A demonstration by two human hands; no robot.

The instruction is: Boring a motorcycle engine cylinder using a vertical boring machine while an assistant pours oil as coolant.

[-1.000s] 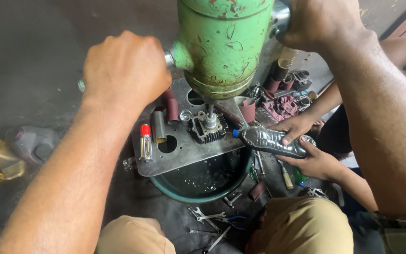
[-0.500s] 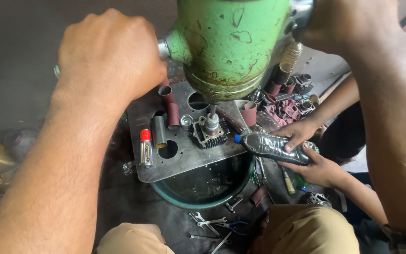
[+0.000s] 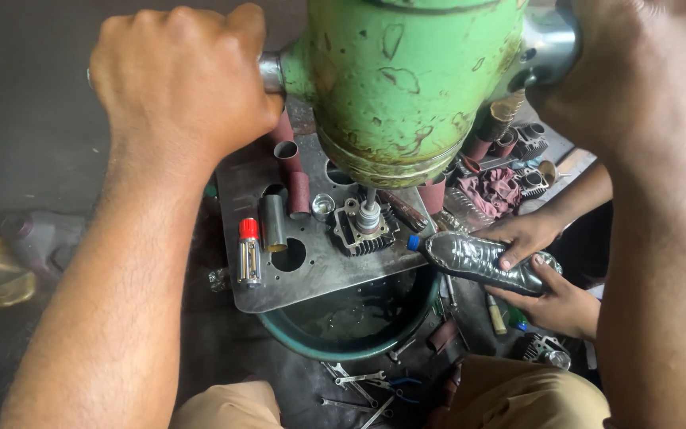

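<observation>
Green chipped-paint machine head now lower over finned grey cylinder block; left hand and right hand clenched on side handles, apparently pressing down.

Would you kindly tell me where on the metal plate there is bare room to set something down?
The metal plate has bare patches along its near edge, between the red-capped cylinder and the finned cylinder block, around the round hole. The far side is crowded with reddish sleeves; the co-worker's bottle borders the right corner.
</observation>
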